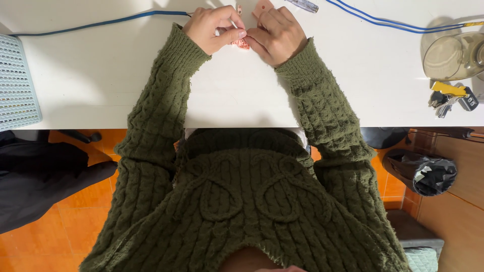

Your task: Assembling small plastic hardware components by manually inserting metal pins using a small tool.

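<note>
Small pink piece point(243, 44), that's what I've got between both hands at the twelve o'clock edge of the white table point(101, 85), far side from the body. My left hand point(214, 27) comes in from ten o'clock, fingers curled narrow, thumb and forefinger pinched down on the pink piece's left end; a thin pale stick point(234, 23) also pokes up past those fingers. My right hand point(277, 34) comes in from two o'clock, fingers folded tight, fingertips meeting the same piece from the right. A second, flatter pink tab point(262, 8) shows above the right knuckles, though I can't tell whether the right hand grips it or it only lies behind.

The pink piece sits right at the point where the two thumbs meet, peeking out below them toward six o'clock. Most of it is hidden, so I can't call its long axis for sure; the visible bit seems to run roughly nine to three. Both hands touch it, and I judge the left thumb has the firmer claim, lying over it.

Around it: a blue cable point(101, 22) runs off toward nine o'clock, another pair of blue cables point(383, 21) toward three, a clear pen-like tube point(302, 5) at one o'clock, a glass lid point(451, 55) and a bunch of keys point(449, 98) far out at three, a pale blue basket point(15, 83) at nine
</note>
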